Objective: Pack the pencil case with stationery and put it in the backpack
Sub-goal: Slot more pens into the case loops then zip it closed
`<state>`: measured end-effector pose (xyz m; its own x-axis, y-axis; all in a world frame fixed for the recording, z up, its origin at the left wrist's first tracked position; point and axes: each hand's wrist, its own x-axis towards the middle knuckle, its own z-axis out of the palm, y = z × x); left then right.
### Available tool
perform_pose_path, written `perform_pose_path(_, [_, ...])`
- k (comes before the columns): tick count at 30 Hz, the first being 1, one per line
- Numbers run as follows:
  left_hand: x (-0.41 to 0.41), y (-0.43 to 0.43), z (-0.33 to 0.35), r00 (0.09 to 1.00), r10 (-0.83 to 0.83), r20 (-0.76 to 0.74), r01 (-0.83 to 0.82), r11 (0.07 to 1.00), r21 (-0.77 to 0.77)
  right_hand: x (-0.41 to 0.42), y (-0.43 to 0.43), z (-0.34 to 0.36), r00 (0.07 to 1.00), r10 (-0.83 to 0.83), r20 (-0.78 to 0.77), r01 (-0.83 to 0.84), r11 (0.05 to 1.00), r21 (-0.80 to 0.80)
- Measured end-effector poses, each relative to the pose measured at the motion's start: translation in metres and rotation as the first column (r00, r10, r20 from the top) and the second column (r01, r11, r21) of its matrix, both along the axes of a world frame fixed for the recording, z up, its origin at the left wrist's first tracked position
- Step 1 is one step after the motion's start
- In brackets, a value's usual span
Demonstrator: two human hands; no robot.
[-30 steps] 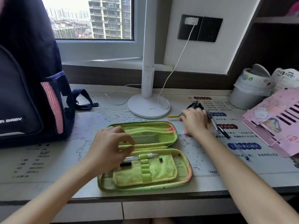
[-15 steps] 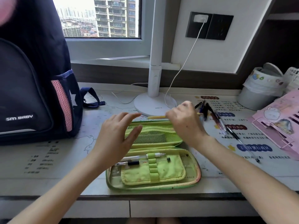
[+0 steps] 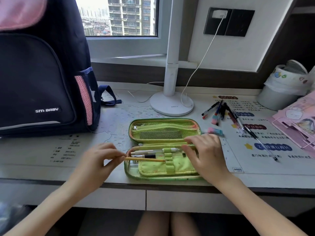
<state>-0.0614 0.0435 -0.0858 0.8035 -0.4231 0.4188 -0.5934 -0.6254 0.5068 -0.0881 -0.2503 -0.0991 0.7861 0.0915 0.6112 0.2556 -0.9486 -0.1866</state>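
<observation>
A green pencil case (image 3: pixel 163 128) lies open flat near the desk's front edge, with two pens under its elastic loops. My left hand (image 3: pixel 100 160) pinches the left end of a yellow pencil (image 3: pixel 144 159), whose tip lies at the loops. My right hand (image 3: pixel 206 154) rests on the right side of the case's near half, fingers spread. The navy and pink backpack (image 3: pixel 42 74) stands upright at the far left. Loose pens (image 3: pixel 221 109) and two pink-and-blue erasers (image 3: pixel 215 131) lie right of the case.
A white lamp base (image 3: pixel 172 103) with a charging cable stands behind the case. A white bin (image 3: pixel 279 89) and pink card items (image 3: pixel 296 123) fill the right side. A printed mat covers the desk (image 3: pixel 51 150).
My right hand brought the yellow pencil from the pen pile over to the case. My left hand took its end, and my right hand came down onto the case's right side.
</observation>
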Motion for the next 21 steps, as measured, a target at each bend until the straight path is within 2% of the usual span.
perform_pose_path(9, [0.005,-0.005,0.003,0.985,0.045,0.166,-0.066,0.990,0.125,-0.002,0.001,-0.004,0.999,-0.035,-0.027,0.034,0.999,-0.032])
perform_pose_path(16, [0.019,0.015,0.002,0.981,0.059,0.187,-0.080,0.991,0.110,-0.001,0.000,-0.007,0.998,-0.040,-0.041,0.038,0.999,-0.036])
perform_pose_path(21, [0.015,-0.004,0.003,0.974,-0.008,0.225,-0.031,0.985,0.169,0.000,0.000,-0.008,0.999,-0.040,-0.029,0.039,0.998,-0.053])
